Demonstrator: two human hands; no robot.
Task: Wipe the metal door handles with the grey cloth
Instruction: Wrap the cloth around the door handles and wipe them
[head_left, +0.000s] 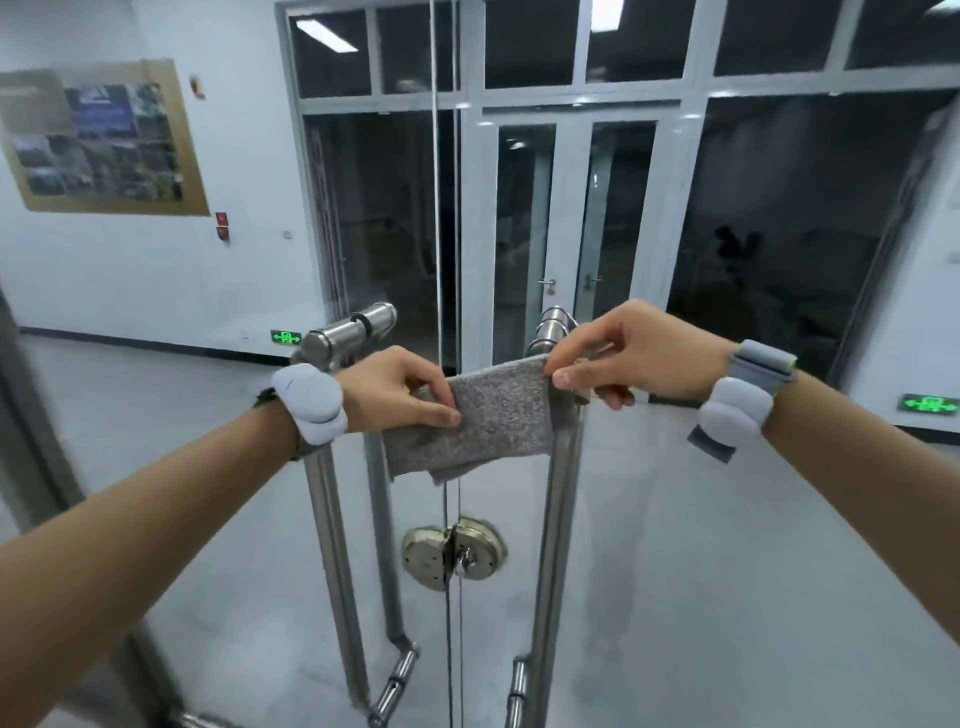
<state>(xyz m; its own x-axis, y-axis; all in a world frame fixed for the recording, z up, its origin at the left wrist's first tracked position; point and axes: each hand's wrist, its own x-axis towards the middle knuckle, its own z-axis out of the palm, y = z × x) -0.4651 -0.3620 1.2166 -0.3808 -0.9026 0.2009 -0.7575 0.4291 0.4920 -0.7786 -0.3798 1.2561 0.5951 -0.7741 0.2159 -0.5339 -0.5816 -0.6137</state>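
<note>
Both forearms are reaching in w/ left hand (400, 387) & right hand (618, 353) pinching grey cloth (488, 415) taut between door handles (558, 467), above lock (452, 553); loose pinch is risking dropping it.

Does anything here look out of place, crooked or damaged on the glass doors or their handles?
Nothing stands out. Both metal door handles stand upright and look whole, and the round lock sits closed across the gap between the doors. The left hand and right hand hold the grey cloth stretched between them.
</note>
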